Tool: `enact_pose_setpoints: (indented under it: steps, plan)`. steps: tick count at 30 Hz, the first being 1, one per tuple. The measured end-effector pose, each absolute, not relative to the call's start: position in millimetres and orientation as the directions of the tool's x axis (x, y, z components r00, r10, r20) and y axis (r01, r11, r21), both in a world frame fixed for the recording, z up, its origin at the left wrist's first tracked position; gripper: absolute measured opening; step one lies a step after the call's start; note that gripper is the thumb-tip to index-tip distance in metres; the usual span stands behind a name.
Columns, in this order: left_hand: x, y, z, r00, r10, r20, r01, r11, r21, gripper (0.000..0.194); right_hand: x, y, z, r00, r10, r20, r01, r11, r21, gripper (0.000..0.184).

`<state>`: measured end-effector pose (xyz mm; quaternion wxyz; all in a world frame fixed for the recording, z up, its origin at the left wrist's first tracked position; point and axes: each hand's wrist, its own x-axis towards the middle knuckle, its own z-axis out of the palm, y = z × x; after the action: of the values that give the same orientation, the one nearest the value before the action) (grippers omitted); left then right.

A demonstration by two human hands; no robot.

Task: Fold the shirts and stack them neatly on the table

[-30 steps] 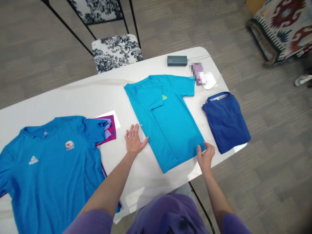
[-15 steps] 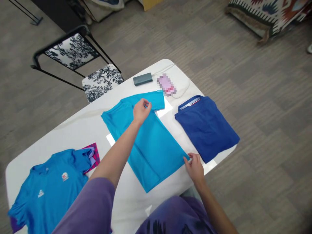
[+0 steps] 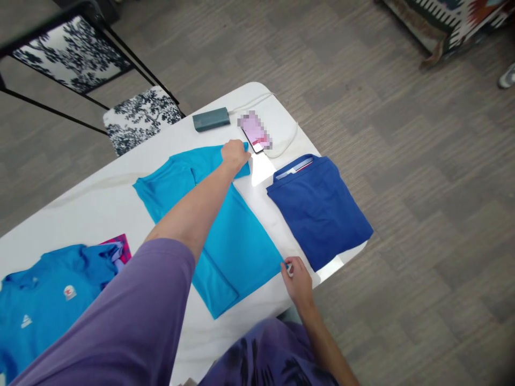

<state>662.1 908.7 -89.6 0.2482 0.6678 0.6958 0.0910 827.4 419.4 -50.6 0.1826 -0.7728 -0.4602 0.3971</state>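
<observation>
A turquoise T-shirt [image 3: 237,236] lies partly folded on the white table [image 3: 100,209]. My left hand [image 3: 234,156] reaches far across it and is closed on the shirt's right sleeve near the far edge. My right hand [image 3: 296,276] pinches the shirt's lower right hem corner close to the table's near edge. A folded dark blue shirt [image 3: 319,209] lies just right of both hands.
A grey power bank [image 3: 211,119], a phone [image 3: 255,131] and a white cable sit at the table's far corner. A blue T-shirt [image 3: 44,300] over a pink patterned cloth [image 3: 120,247] lies at the left. A floral-print chair [image 3: 137,115] stands behind the table.
My left hand left the table beside the shirt, reached to the far sleeve and took hold of it. My right hand stayed on the hem corner. The view swung leftward.
</observation>
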Motion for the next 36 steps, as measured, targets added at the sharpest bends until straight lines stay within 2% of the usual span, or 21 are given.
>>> enact_pose_setpoints:
  steps: [2, 4, 8, 11, 14, 16, 18, 21, 23, 25, 29, 34, 36]
  plan:
    - [647.4, 907.6, -81.3, -0.079, 0.967, -0.242, 0.849, 0.193, 0.492, 0.032, 825.5, 420.1, -41.9, 0.207, 0.883, -0.422, 0.594, -0.456, -0.663, 0.017]
    - [618.5, 901.6, -70.0, -0.135, 0.961, -0.242, 0.740, 0.260, 0.620, 0.029, 820.8, 418.9, -30.8, 0.138, 0.908, -0.395, 0.610, -0.393, -0.688, 0.016]
    - [515.0, 868.9, -45.8, -0.247, 0.932, -0.267, 0.325, 0.339, 0.883, 0.033, 796.8, 408.5, -10.0, 0.005, 0.943, -0.334, 0.594, -0.271, -0.757, 0.009]
    - [424.9, 825.2, -37.7, -0.363, 0.876, -0.317, 0.052, 0.358, 0.932, 0.043, 766.8, 396.7, -3.0, -0.108, 0.953, -0.284, 0.586, -0.170, -0.792, 0.009]
    - [359.9, 779.5, -50.3, -0.431, 0.798, -0.422, -0.086, 0.429, 0.899, 0.054, 734.5, 387.2, -7.8, -0.206, 0.950, -0.233, 0.640, -0.050, -0.767, 0.013]
    - [335.4, 756.1, -67.3, -0.462, 0.761, -0.456, -0.083, 0.474, 0.876, 0.057, 715.8, 383.4, -15.5, -0.245, 0.945, -0.215, 0.706, 0.022, -0.707, 0.017]
    - [320.8, 741.3, -83.7, -0.521, 0.747, -0.414, -0.001, 0.485, 0.875, 0.060, 701.4, 380.9, -22.7, -0.284, 0.936, -0.209, 0.765, 0.089, -0.638, 0.020]
    - [302.5, 734.6, -96.1, -0.604, 0.766, -0.220, 0.221, 0.426, 0.877, 0.059, 688.4, 376.8, -26.8, -0.321, 0.922, -0.214, 0.806, 0.147, -0.574, 0.022]
    - [287.6, 737.3, -95.6, -0.612, 0.786, -0.091, 0.356, 0.377, 0.855, 0.056, 684.5, 373.1, -25.2, -0.328, 0.919, -0.221, 0.804, 0.149, -0.575, 0.020]
    - [271.3, 741.4, -92.1, -0.602, 0.798, -0.027, 0.432, 0.354, 0.830, 0.053, 683.2, 369.3, -22.7, -0.320, 0.919, -0.230, 0.799, 0.132, -0.586, 0.019]
    - [244.7, 741.4, -89.7, -0.572, 0.819, -0.045, 0.481, 0.379, 0.791, 0.047, 682.4, 365.9, -22.0, -0.319, 0.912, -0.259, 0.805, 0.117, -0.581, 0.019]
    - [228.7, 721.9, -93.3, -0.585, 0.804, -0.107, 0.513, 0.469, 0.719, 0.034, 674.5, 369.6, -27.0, -0.429, 0.861, -0.273, 0.772, 0.193, -0.605, 0.023]
    - [226.2, 712.6, -89.8, -0.587, 0.800, -0.129, 0.527, 0.498, 0.688, 0.035, 670.4, 370.5, -27.9, -0.450, 0.852, -0.269, 0.767, 0.214, -0.605, 0.025]
